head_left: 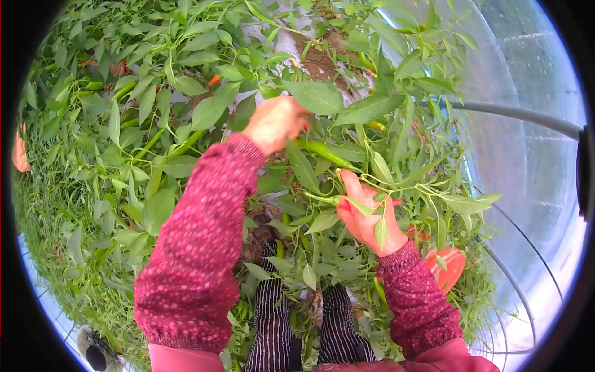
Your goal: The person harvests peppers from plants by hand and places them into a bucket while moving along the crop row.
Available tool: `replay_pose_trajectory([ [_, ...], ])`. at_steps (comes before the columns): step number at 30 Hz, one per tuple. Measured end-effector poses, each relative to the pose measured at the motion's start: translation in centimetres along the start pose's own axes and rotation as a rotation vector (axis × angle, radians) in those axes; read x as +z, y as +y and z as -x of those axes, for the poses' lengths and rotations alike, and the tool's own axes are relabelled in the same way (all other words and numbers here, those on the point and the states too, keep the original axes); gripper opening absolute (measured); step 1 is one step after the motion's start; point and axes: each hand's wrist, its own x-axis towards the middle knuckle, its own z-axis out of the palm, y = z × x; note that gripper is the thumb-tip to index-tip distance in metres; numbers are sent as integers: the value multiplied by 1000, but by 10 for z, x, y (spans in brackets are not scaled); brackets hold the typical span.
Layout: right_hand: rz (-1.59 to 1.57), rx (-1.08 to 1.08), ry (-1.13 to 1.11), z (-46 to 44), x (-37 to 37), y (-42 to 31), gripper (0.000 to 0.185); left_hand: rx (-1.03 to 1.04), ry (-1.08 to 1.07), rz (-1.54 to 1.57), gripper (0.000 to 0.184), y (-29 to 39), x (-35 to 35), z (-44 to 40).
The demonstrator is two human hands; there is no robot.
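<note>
My left hand (277, 123) is among the leaves at the upper middle, its fingers bent together near a small red tip and the stem end of a long green pepper (322, 150). My right hand (367, 214) lies lower and to the right, fingers curled around a thin green pepper (321, 198) and its stem, with a leafy branch (421, 186) crossing over the fingers. A bit of red shows beside the right fingers. What the left fingertips hold is hidden.
Dense pepper plants (180, 111) fill the left and middle. An orange-red container (447, 270) is right of my right sleeve. A grey pipe (520, 115) and clear plastic sheeting (527, 56) run along the right. My striped trouser legs (271, 322) show below.
</note>
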Motion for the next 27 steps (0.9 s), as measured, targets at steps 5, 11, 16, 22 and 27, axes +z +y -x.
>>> replay_pose_trajectory([
  [5,18,-34,-18,0,2,-2,55,289,-231,-409,33,-11,33,-33],
  [11,-53,-63,24,5,2,-4,49,276,-463,-416,27,-8,31,-36],
  [16,-58,-78,32,3,-1,-6,46,228,-284,-533,32,23,16,-10],
  [22,-52,-39,17,-2,-3,-3,42,472,-106,-564,13,92,-28,6],
  [27,-710,36,79,-2,14,10,47,307,356,-232,9,75,-79,26],
])
